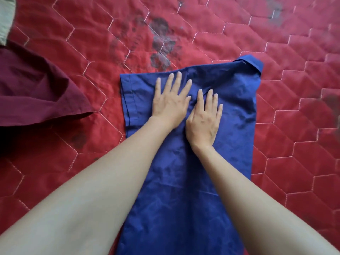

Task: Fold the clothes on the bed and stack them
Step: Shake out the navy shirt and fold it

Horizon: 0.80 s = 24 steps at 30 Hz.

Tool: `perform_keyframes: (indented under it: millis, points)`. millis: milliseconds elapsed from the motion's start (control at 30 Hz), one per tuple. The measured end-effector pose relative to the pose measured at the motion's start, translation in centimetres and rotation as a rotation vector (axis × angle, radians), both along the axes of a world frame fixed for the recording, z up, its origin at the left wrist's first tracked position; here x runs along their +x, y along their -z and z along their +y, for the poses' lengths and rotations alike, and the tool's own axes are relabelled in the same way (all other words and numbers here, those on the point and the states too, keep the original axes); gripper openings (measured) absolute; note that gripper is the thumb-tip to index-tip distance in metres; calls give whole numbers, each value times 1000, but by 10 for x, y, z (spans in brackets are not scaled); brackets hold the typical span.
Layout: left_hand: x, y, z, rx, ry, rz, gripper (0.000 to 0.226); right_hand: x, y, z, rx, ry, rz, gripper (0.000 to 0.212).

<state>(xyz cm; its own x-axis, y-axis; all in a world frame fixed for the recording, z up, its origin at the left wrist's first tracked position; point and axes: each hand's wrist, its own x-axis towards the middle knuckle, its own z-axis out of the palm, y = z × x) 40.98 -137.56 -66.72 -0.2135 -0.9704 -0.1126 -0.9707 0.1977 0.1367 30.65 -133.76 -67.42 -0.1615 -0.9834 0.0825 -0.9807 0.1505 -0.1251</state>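
A blue shirt [233, 111] lies flat on the red quilted bed [92, 52], folded lengthwise into a long strip that runs from the middle of the view down to the bottom edge. Its collar sticks out at the far right corner and a sleeve hem shows along the left side. My left hand [170, 102] presses flat on the upper part of the shirt, fingers straight and spread. My right hand [204, 118] lies flat just beside it, fingers straight, thumb close to the left hand. Both forearms cross the lower half of the shirt.
A maroon garment [36, 92] lies crumpled at the left edge of the bed. A pale beige cloth [5, 17] shows in the top left corner. Dark grey stains mark the quilt beyond the shirt.
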Motion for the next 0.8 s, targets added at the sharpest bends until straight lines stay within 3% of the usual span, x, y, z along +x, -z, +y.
perform_keyframes:
  millis: [167, 267, 367, 533, 633, 800]
  points:
    - [79, 14, -7, -71, -81, 11, 58, 1, 1, 1, -13, -5, -13, 54]
    - [122, 9, -13, -20, -57, 18, 61, 2, -2, 0, 36, -4, -4, 54]
    - [136, -7, -18, -55, -51, 121, 59, 7, -15, 1, 67, -16, -47, 52]
    - [136, -26, -23, -3, -147, 128, 56, 68, -49, 37, -35, -476, -176, 65]
    - [136, -32, -27, 89, -210, 109, 56, 105, -49, 65, 168, -617, -32, 68]
    - [135, -39, -19, 113, -317, 181, 29, 130, -50, 72, 131, -487, 261, 31]
